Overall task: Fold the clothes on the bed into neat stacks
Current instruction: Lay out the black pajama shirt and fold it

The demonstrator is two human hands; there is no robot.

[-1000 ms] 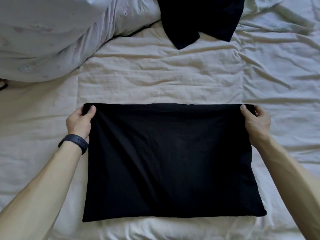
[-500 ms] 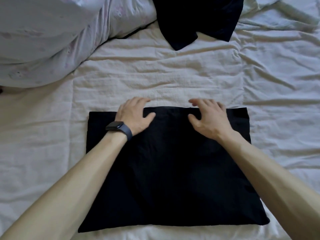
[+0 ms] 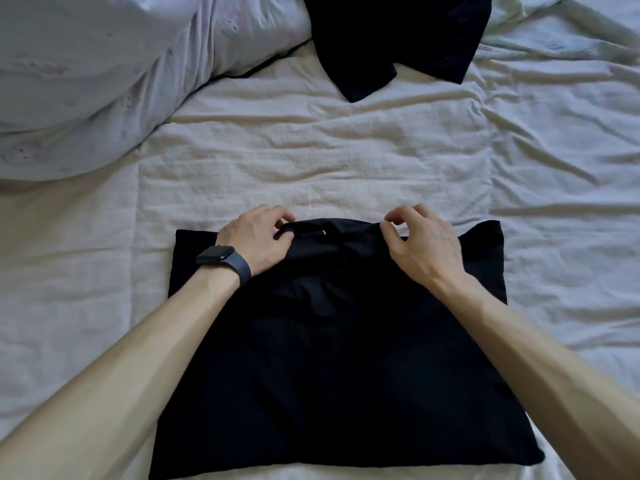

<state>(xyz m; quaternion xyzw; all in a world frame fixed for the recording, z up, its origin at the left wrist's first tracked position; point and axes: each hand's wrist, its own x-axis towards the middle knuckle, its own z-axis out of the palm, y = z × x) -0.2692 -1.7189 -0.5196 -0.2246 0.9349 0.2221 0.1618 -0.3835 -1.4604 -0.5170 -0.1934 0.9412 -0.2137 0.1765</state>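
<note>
A black garment (image 3: pixel 343 358), folded into a wide rectangle, lies flat on the white bed sheet (image 3: pixel 311 161) in front of me. My left hand (image 3: pixel 258 239), with a dark watch on its wrist, pinches the garment's far edge left of the middle. My right hand (image 3: pixel 420 242) pinches the same edge right of the middle. The cloth between the two hands is bunched and slightly raised, and a small white mark shows there. A second black garment (image 3: pixel 398 39) lies crumpled at the far end of the bed.
A pale duvet or pillow (image 3: pixel 97 74) is heaped at the far left. The wrinkled sheet spreads to the right and between the two garments.
Both hands went from the garment's far corners to its middle, lay flat on it, and now have curled their fingers to pinch the far edge, lifting it a little.
</note>
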